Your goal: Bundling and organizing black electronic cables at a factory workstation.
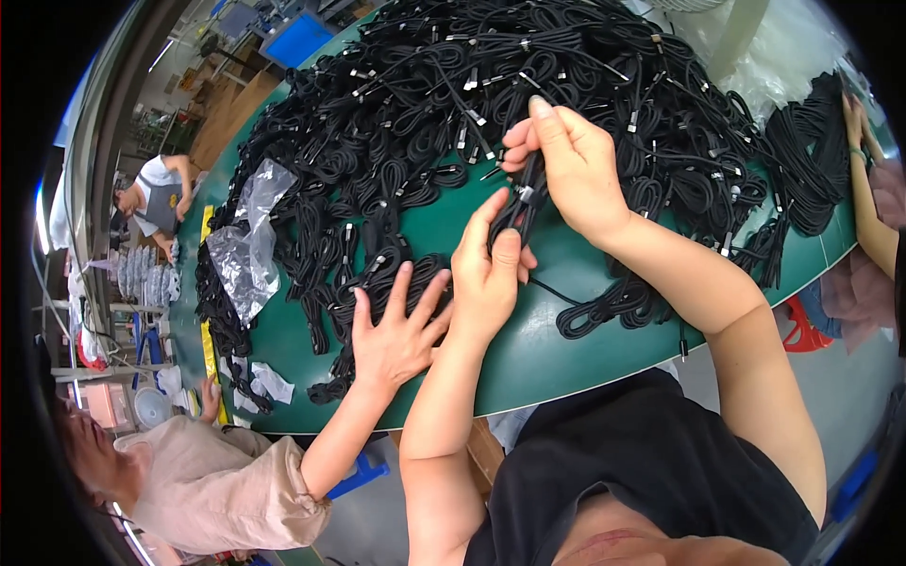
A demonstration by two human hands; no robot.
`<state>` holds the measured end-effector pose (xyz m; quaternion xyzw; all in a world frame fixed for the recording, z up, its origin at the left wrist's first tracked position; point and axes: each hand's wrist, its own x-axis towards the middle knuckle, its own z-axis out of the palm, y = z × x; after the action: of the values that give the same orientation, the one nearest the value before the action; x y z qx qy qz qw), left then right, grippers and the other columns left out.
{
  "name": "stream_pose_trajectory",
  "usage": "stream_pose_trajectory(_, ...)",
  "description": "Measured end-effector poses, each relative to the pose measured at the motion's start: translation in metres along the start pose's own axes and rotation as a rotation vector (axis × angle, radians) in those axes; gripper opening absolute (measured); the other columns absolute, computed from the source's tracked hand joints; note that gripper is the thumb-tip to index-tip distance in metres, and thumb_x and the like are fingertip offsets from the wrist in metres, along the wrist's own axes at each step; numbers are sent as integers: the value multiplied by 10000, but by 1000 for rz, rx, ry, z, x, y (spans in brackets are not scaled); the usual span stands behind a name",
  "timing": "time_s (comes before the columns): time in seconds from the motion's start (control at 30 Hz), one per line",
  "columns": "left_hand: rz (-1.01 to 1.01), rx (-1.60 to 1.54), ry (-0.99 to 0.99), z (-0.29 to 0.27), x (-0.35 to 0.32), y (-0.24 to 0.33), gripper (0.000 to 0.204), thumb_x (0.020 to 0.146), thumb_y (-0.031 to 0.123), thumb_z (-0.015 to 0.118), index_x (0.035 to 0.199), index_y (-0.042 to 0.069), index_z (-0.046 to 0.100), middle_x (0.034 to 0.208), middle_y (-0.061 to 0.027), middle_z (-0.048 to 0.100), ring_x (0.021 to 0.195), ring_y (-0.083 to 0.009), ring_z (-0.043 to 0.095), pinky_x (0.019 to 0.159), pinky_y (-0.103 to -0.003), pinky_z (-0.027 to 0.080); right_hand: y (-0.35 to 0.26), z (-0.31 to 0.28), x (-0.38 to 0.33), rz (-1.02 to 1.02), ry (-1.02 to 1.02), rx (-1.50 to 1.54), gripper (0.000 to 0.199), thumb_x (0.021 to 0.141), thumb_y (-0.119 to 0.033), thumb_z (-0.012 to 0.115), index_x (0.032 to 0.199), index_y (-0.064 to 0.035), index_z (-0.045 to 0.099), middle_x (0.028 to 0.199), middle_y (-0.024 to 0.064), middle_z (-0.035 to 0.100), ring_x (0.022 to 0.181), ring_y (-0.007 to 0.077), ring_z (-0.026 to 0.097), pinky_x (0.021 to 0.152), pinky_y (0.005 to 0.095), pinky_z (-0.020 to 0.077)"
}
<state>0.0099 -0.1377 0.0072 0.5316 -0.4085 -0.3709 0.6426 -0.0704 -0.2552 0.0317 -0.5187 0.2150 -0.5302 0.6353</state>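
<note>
A coiled black cable bundle [530, 195] is held upright between my two hands above the green table. My left hand [487, 274] is closed round its lower part, with the thumb on the near side. At its upper end my right hand [578, 170] has its thumb and fingers pinched together on the cable; the exact grip is partly hidden. Another loose coil of black cable [609, 309] lies on the table beneath my right forearm. A co-worker's hand [401, 325] rests with spread fingers on cables just left of my left wrist.
A large heap of black cables [415, 104] with metal-ended plugs covers much of the green table [377, 368]. Clear plastic bags [250, 245] lie at the left. A thick hank of cables [812, 156] is at the right, near another person's arm [873, 203]. A blue bin [297, 40] stands beyond.
</note>
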Motion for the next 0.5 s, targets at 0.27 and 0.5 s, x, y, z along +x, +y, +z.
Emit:
stream_pose_trajectory(0.27,-122,-29,-48,5,-2,0,366,931,279,464,1135,-24,483,688,-22,492,468,-74,433,411,-195,331,-13,-4,12,406,1,443,289,906,-268,519,830,9,550,673,63,549,498,103,483,457,252,432)
stream_pose_trajectory(0.5,-336,-413,-238,24,-16,1,431,896,345,507,1135,-1,416,769,-125,562,551,-193,573,415,-235,428,-21,4,1,407,-64,225,341,930,-338,454,889,-5,515,563,48,500,407,95,410,379,229,341)
